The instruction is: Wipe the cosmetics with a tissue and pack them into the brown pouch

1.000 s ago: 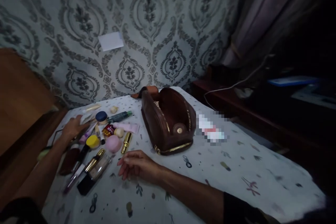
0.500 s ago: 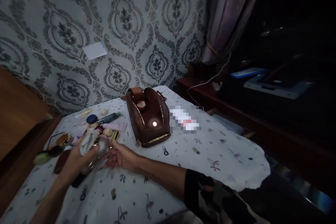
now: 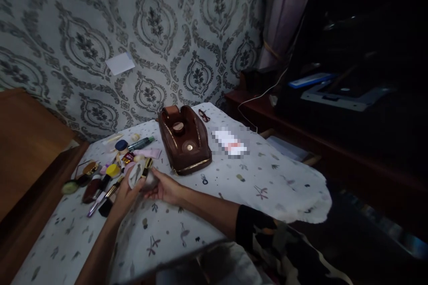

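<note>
My left hand [image 3: 127, 193] is closed round a pale grey-white rounded thing [image 3: 136, 176] whose kind I cannot make out. From the other side my right hand [image 3: 167, 188] grips its right part with bent fingers. A gold-coloured piece [image 3: 147, 168] shows at the top of it; whether it belongs to the pale thing is unclear. Beyond my hands a brown leather bag [image 3: 187, 162] stands unzipped, with a round lidded item [image 3: 178, 128] inside. Left of my hands lie a yellow-capped jar [image 3: 113, 170], a gold tube [image 3: 114, 187] and a dark red bottle [image 3: 91, 190].
Behind the bag lie glasses [image 3: 203, 116]. A blurred-out white item [image 3: 230, 142] is on its right. A pink tube [image 3: 151, 153], a green tube [image 3: 140, 143] and a blue-lidded jar [image 3: 121, 145] lie further back on the patterned tablecloth [image 3: 214, 200]. Dark furniture borders the right.
Both hands, with the pale thing, have moved right and slightly up in view. The yellow-capped jar and gold tube now show clearly. The view has shifted a little.
</note>
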`<state>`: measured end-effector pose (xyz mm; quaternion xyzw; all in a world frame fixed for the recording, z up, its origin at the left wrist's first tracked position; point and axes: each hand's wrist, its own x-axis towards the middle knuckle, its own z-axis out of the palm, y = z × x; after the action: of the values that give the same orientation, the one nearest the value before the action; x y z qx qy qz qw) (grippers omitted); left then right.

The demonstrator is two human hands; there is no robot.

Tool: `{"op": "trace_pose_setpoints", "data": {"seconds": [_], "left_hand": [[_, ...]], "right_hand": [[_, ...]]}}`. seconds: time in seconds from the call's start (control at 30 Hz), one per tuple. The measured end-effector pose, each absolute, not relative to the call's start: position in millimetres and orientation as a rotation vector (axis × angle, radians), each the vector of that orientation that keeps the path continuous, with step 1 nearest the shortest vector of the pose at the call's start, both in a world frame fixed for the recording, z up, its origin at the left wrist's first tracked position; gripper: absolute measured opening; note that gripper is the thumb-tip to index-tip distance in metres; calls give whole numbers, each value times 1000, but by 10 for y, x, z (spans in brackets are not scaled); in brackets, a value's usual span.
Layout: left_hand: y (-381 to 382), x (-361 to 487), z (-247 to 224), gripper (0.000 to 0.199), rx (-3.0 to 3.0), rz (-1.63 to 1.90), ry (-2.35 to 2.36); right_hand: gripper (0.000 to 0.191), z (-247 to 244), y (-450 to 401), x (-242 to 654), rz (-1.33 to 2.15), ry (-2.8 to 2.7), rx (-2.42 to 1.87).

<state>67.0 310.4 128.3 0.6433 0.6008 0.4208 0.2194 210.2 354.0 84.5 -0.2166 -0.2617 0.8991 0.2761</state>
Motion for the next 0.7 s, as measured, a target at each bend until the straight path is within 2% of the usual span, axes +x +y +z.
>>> {"op": "trace_pose_setpoints", "data": {"seconds": [0.1, 0.2, 0.33, 0.57, 0.7], "left_hand": [[3141, 721, 1219, 59, 1818, 1358, 1603], [3170, 788, 1137, 62, 1814, 1475, 1602], [3148, 845, 1052, 50, 1923, 1545, 1607], [3079, 807, 1017, 43, 2191, 1378, 1672], [3075, 792, 1046, 38, 2117, 1392, 1690]], "right_hand": [[52, 882, 3543, 2120, 2422, -633, -584], [44, 895, 3542, 2145, 2377, -621, -568], [25, 871, 3544, 2162, 2220, -638, -539], [52, 788, 3512, 2125, 1981, -829, -491], [57, 757, 3496, 2116, 1795, -1083, -578]]}}
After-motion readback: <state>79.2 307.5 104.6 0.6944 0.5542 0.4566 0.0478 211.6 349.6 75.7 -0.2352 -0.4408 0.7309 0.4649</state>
